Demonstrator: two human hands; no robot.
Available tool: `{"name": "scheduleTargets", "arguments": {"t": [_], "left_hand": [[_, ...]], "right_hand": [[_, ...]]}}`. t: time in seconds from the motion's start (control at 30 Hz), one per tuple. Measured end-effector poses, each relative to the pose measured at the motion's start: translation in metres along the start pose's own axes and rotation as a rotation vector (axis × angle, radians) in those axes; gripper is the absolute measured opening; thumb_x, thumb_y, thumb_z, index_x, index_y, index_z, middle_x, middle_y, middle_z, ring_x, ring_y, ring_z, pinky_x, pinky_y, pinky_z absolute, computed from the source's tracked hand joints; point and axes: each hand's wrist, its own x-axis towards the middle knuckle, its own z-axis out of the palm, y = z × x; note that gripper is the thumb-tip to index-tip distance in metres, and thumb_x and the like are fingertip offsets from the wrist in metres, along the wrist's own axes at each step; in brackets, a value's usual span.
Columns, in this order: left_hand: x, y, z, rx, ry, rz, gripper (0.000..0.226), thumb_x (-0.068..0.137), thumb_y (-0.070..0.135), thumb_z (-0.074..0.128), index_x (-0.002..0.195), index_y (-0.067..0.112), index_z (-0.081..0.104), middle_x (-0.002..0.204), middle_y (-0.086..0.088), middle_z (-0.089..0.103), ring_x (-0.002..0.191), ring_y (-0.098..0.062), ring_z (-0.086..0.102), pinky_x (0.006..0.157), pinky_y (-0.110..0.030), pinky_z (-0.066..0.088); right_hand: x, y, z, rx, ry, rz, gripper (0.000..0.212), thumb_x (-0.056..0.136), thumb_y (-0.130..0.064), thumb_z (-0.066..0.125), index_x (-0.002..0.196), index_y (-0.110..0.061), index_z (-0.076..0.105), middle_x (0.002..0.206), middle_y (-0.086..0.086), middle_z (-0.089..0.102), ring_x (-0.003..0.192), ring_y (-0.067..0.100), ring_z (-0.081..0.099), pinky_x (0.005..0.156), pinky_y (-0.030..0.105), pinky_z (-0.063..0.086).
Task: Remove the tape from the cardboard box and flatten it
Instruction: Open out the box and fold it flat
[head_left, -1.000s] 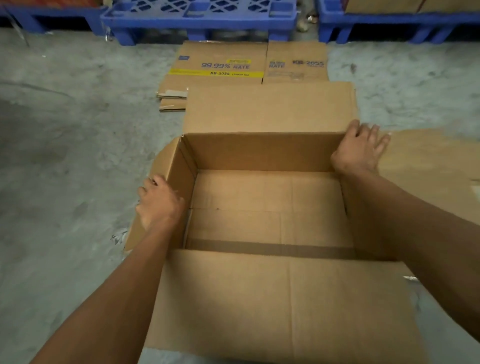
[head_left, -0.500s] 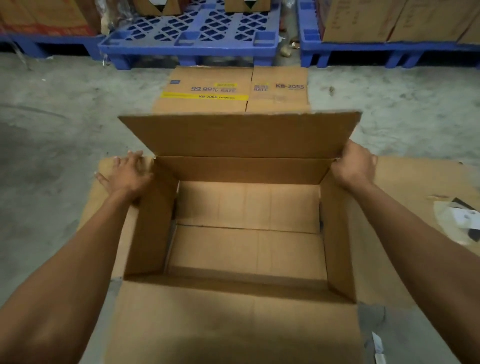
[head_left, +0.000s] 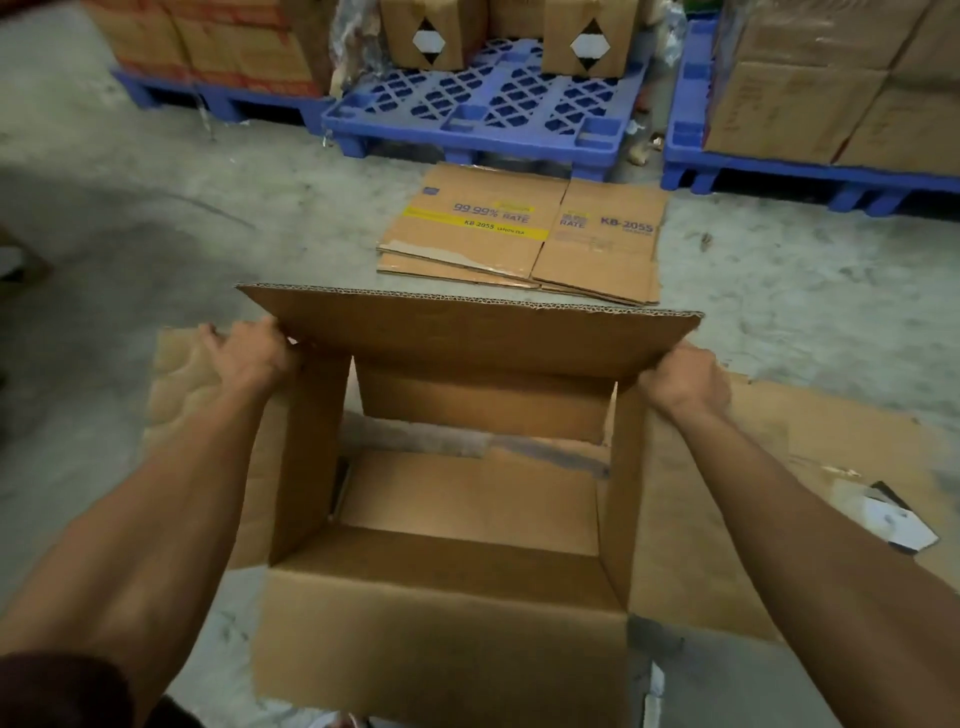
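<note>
While both hands hold the box (head_left: 447, 519) at its far corners, it stands open on the floor (head_left: 130, 218) between the forearms, its long axis running left to right across the person. The left hand (head_left: 244, 353) curls its fingers over the far-left corner where the raised far flap (head_left: 467, 332) meets the side wall; the right hand (head_left: 685, 379) grips the far-right corner the same way, though its fingertips are hidden behind the card. Each hand is about equally near its own corner. Through the bottom, a gap shows floor beyond the near bottom flap (head_left: 467, 499), so the base seems already untaped. Flattening likely turns on pushing one far corner sideways so the walls shear along that long axis. Flat cartons (head_left: 519, 234) lie beyond, near a blue pallet (head_left: 483, 109).
</note>
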Motion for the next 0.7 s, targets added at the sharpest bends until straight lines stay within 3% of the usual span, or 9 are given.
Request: {"name": "scheduleTargets", "arguments": {"t": [0.07, 0.23, 0.4, 0.53, 0.6, 0.7], "left_hand": [[-0.003, -0.01, -0.016, -0.065, 0.03, -0.059, 0.019, 0.089, 0.031, 0.061, 0.104, 0.023, 0.07, 0.096, -0.009, 0.071, 0.108, -0.027, 0.06, 0.111, -0.043, 0.016], [-0.058, -0.035, -0.078, -0.201, 0.169, -0.24, 0.026, 0.093, 0.014, 0.057, 0.118, 0.016, 0.065, 0.116, -0.019, 0.066, 0.121, -0.034, 0.055, 0.116, -0.056, 0.0], [-0.071, -0.031, -0.094, -0.219, 0.252, -0.256, 0.015, 0.09, 0.0, 0.058, 0.102, -0.003, 0.066, 0.107, -0.028, 0.063, 0.117, -0.039, 0.053, 0.114, -0.064, 0.004], [-0.068, -0.021, -0.083, -0.286, 0.291, -0.207, 0.013, 0.091, 0.003, 0.061, 0.099, -0.002, 0.069, 0.103, -0.027, 0.065, 0.113, -0.038, 0.054, 0.113, -0.064, 0.006], [-0.07, -0.022, -0.067, -0.342, 0.281, -0.213, 0.019, 0.096, 0.009, 0.055, 0.101, 0.001, 0.071, 0.104, -0.027, 0.067, 0.107, -0.039, 0.058, 0.112, -0.056, 0.016], [-0.066, -0.025, -0.046, -0.355, 0.217, -0.175, 0.027, 0.096, 0.017, 0.057, 0.099, -0.006, 0.071, 0.1, -0.031, 0.065, 0.098, -0.045, 0.06, 0.092, -0.048, 0.042]], "right_hand": [[0.0, -0.015, -0.006, 0.058, 0.01, 0.031, 0.033, 0.085, -0.021, 0.062, 0.117, -0.014, 0.063, 0.121, 0.017, 0.062, 0.116, 0.037, 0.057, 0.097, 0.039, 0.045], [-0.022, -0.032, -0.049, 0.176, 0.102, -0.134, 0.024, 0.088, -0.012, 0.055, 0.11, -0.009, 0.063, 0.117, 0.016, 0.063, 0.114, 0.035, 0.055, 0.101, 0.039, 0.038], [-0.027, -0.036, -0.071, 0.16, 0.256, -0.175, 0.022, 0.086, -0.004, 0.057, 0.104, -0.002, 0.069, 0.114, 0.018, 0.064, 0.11, 0.037, 0.056, 0.097, 0.038, 0.04], [-0.033, -0.029, -0.073, 0.184, 0.364, -0.154, 0.021, 0.085, -0.009, 0.059, 0.101, -0.011, 0.072, 0.108, 0.015, 0.068, 0.104, 0.035, 0.06, 0.093, 0.036, 0.04], [-0.04, -0.022, -0.066, 0.22, 0.362, -0.176, 0.027, 0.085, -0.011, 0.057, 0.105, -0.021, 0.074, 0.109, 0.01, 0.07, 0.101, 0.033, 0.061, 0.093, 0.035, 0.039], [-0.053, -0.014, -0.063, 0.29, 0.404, -0.173, 0.038, 0.083, -0.009, 0.059, 0.108, -0.034, 0.074, 0.111, 0.001, 0.072, 0.101, 0.027, 0.063, 0.094, 0.032, 0.038]]}}
